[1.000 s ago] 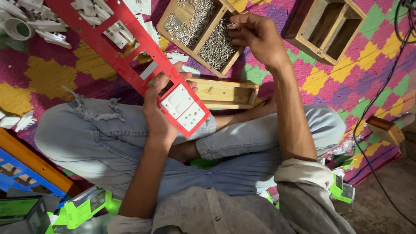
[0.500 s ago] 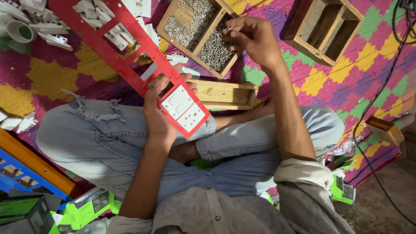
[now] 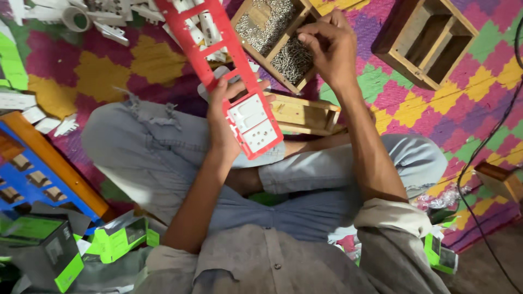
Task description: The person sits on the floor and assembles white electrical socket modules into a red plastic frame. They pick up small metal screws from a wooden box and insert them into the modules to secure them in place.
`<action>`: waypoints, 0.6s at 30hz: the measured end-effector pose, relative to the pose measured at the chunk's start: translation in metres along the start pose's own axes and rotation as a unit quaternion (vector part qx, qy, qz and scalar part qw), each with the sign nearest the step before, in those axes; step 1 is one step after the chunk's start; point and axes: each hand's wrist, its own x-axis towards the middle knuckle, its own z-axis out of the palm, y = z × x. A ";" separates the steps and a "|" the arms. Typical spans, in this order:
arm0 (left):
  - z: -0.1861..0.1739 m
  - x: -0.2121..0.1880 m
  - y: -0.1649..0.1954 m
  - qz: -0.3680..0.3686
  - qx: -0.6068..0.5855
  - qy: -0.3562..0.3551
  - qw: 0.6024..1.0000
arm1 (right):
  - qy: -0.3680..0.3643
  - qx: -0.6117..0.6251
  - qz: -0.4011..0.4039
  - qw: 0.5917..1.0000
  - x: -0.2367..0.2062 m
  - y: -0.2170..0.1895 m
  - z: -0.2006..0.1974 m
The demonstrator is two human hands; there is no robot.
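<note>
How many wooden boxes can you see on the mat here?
3: a screw-filled wooden box under the right hand, an empty box at top right, and a small box behind the red frame. Others may be hidden.

A patchwork mat of pink, yellow, green and purple diamonds point(image 3: 54, 81) covers the floor. Toward its upper right corner stands an empty wooden compartment box point(image 3: 427, 41). At its left edge lie a blue and orange tray point(image 3: 38, 174) and, nearer the viewer, green and grey cartons point(image 3: 49, 250). A black cable point(image 3: 493, 141) crosses its right side.
</note>
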 end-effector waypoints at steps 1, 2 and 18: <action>-0.002 0.001 -0.001 -0.008 0.003 0.006 1.000 | 0.001 0.040 0.013 0.999 0.000 -0.003 -0.003; -0.003 0.003 -0.003 0.021 0.035 0.013 0.999 | 0.002 0.079 0.026 0.996 -0.002 -0.007 -0.007; -0.005 0.003 -0.002 0.178 0.118 0.082 0.973 | -0.044 0.062 0.092 0.993 -0.065 -0.027 -0.006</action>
